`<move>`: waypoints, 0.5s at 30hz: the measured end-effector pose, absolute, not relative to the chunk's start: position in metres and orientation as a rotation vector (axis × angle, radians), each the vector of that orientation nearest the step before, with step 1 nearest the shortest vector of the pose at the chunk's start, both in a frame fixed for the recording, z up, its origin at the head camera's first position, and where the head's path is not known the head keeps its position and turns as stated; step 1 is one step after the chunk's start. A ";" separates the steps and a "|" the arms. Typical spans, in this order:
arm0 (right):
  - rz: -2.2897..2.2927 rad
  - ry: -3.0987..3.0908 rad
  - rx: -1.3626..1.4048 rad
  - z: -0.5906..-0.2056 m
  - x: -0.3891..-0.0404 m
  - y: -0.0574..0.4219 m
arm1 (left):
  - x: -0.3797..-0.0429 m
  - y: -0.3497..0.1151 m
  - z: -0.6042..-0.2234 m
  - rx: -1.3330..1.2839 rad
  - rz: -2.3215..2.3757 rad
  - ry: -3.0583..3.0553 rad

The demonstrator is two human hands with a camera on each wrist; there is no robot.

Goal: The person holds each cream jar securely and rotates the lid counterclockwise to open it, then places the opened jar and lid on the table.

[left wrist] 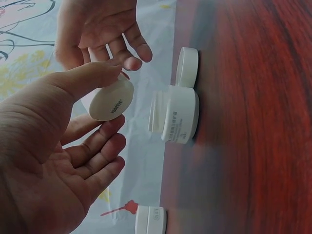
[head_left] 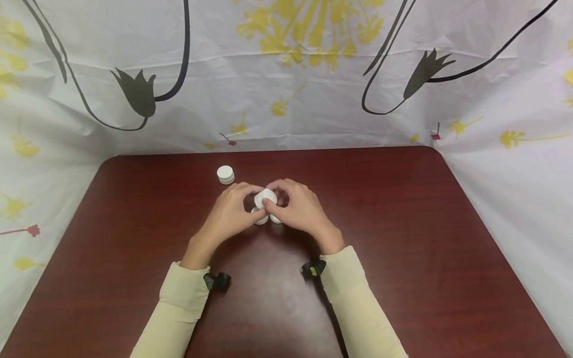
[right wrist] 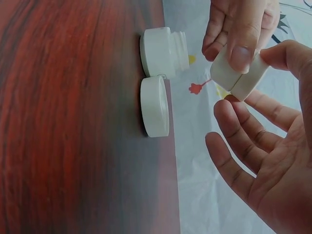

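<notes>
Above the middle of the table, both hands hold a small white jar [head_left: 265, 195] with a seam between its two parts, tilted. My left hand [head_left: 229, 210] pinches the lower part, its thumb [right wrist: 243, 56] across the side; small print marks the face turned downward. My right hand [head_left: 301, 208] grips the upper part between thumb and fingers, other fingers loosely spread. Just below stands an uncovered white jar [left wrist: 181, 117] with a threaded neck. A white lid [right wrist: 155, 107] lies beside it on the right, partly hidden by my right hand in the head view.
Farther back to the left stands another white jar [head_left: 226, 174] with its lid on. The dark red table [head_left: 380, 223] has rounded far corners. Behind it hangs a white patterned cloth [head_left: 215, 89]. Wrist cameras [head_left: 218, 281] are strapped at both sleeves.
</notes>
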State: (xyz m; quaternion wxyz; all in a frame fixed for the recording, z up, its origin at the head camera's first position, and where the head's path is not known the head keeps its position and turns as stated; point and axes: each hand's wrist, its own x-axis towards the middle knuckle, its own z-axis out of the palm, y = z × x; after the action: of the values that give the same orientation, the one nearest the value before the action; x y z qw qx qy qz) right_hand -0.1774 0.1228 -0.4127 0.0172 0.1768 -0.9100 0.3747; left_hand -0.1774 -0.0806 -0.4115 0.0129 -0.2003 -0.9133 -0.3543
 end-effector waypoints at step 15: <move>1.201 -2.813 0.581 -0.411 -0.178 0.123 | -0.180 -0.083 -0.410 -0.627 -1.110 -2.856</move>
State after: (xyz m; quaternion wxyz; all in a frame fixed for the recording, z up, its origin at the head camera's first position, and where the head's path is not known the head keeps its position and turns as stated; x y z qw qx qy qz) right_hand -0.1776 0.1228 -0.4110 0.0139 0.1865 -0.9034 0.3858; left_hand -0.1801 -0.0830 -0.4103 0.0071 -0.2005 -0.9132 -0.3548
